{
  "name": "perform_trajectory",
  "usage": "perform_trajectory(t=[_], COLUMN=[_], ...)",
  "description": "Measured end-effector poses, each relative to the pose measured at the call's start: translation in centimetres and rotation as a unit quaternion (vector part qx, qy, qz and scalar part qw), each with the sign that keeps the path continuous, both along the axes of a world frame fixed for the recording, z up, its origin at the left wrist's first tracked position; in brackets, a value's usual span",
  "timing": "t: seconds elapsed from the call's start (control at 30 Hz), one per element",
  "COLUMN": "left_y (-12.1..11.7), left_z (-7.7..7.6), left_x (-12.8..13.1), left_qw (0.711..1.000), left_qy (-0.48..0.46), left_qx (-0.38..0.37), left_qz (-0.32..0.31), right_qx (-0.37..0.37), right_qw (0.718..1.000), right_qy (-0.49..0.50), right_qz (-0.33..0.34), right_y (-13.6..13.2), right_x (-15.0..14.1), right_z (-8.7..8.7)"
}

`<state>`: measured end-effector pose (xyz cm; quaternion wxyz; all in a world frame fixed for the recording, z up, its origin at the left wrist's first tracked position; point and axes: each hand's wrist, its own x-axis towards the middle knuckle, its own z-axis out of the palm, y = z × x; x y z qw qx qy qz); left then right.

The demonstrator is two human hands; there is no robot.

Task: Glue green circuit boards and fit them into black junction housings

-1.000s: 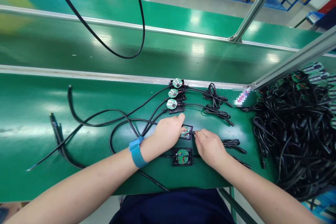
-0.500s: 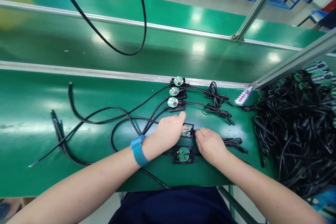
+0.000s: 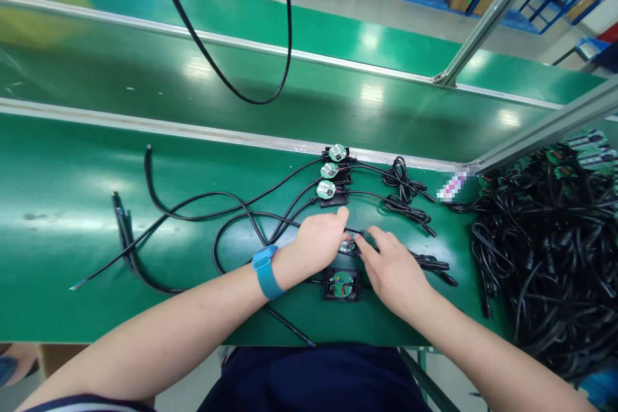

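Observation:
A black housing with a round green circuit board (image 3: pixel 347 247) lies partly hidden between my hands. My left hand (image 3: pixel 321 241), with a blue strap on its wrist, is closed on the housing's left side, thumb raised; its fingertips are mostly hidden. At the right edge, my right hand (image 3: pixel 393 270) has its fingers apart, one fingertip touching near the board. Closer to me, a second black housing (image 3: pixel 342 284) holds a green board with coloured wires. Three more round circuit boards (image 3: pixel 326 190) sit tilted on black housings farther away, with black cables at both sides.
A large heap of black cables (image 3: pixel 545 251) with green boards covers the right end of the green table (image 3: pixel 72 161). Thick black cables (image 3: pixel 159 212) loop across the left. One black cable (image 3: pixel 263 101) hangs overhead. A metal rail (image 3: pixel 193 131) runs along the back.
My right fingers have parted from their pinch at the housing's right end and moved over its edge. My left hand keeps its hold. The view has shifted slightly.

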<state>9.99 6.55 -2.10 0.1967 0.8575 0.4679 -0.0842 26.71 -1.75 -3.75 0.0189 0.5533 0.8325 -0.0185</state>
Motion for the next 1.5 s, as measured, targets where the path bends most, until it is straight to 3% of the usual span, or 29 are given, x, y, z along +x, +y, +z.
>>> perform_trajectory(t=[0.17, 0.33, 0.57, 1.0, 1.3, 1.5], left_y=[0.2, 0.2, -0.5, 0.0, 1.0, 1.3], left_z=[-0.6, -1.4, -1.8, -3.2, -3.6, -4.2], left_x=[-0.8, -3.1, -4.7, -6.2, -5.6, -6.1], left_qw=[1.000, 0.991, 0.979, 0.969, 0.973, 0.960], left_qy=[-0.025, -0.131, -0.198, -0.235, -0.145, -0.222], left_qx=[0.011, 0.009, 0.015, -0.011, 0.084, 0.043], left_qz=[-0.009, 0.015, -0.042, -0.080, -0.161, -0.163], right_qx=[-0.019, -0.020, -0.009, -0.028, -0.074, -0.072], right_qw=[0.999, 0.998, 0.995, 0.999, 0.996, 0.996], right_qy=[0.020, 0.018, 0.088, 0.035, 0.044, 0.025], right_qz=[0.044, 0.057, 0.037, 0.009, 0.032, 0.052], right_y=[-0.1, 0.4, 0.6, 0.9, 1.8, 1.7], right_x=[0.3, -0.3, -0.1, -1.0, -0.3, -0.1], right_z=[-1.1, -1.6, -2.1, -1.1, -0.9, -0.5])
